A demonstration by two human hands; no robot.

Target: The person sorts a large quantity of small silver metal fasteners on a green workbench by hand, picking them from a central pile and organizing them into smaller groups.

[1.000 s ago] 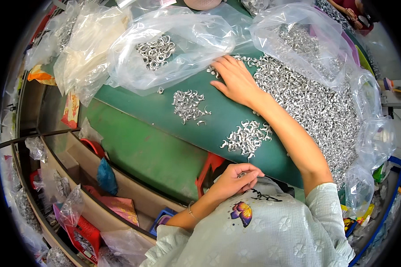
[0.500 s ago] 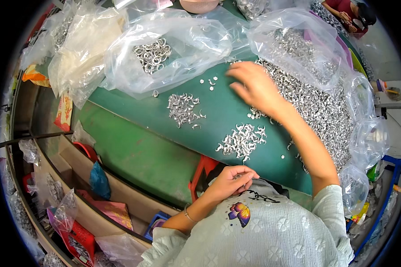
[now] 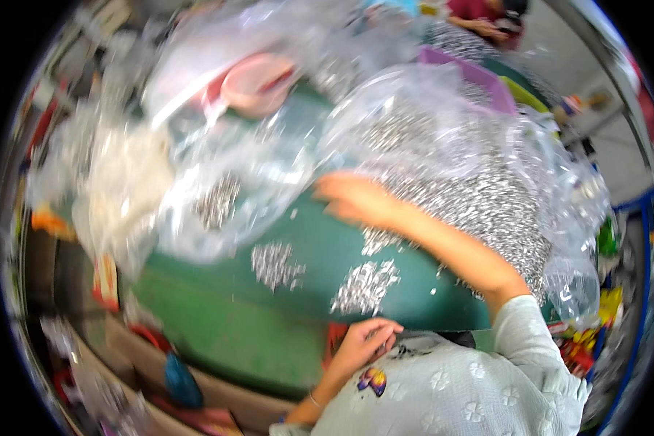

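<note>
My right hand [image 3: 356,200] is over the green table [image 3: 312,240], beside the left edge of a large heap of small silvery metal pieces [image 3: 465,218]. Motion smears it, but its fingers look stretched out, the thumb apart from them. Close to my body at the table's front edge, my left hand [image 3: 367,341] has its fingers curled in; what they hold, if anything, is hidden. Two smaller piles of curved metal pieces lie in front: a left pile [image 3: 275,265] and a right pile [image 3: 365,287], the latter just beyond my left hand.
A clear plastic bag [image 3: 258,196] with metal rings lies at the left. Behind are a pink bowl [image 3: 258,83] and a purple crate [image 3: 479,76]. More plastic lies over the heap. Brown shelving [image 3: 247,410] stands at lower left. Another person [image 3: 487,22] sits at the far right.
The view has tilted up and blurred, bringing more of the table's far side into sight. My right hand has moved left, toward the ring bag. My left hand stays curled near my body.
</note>
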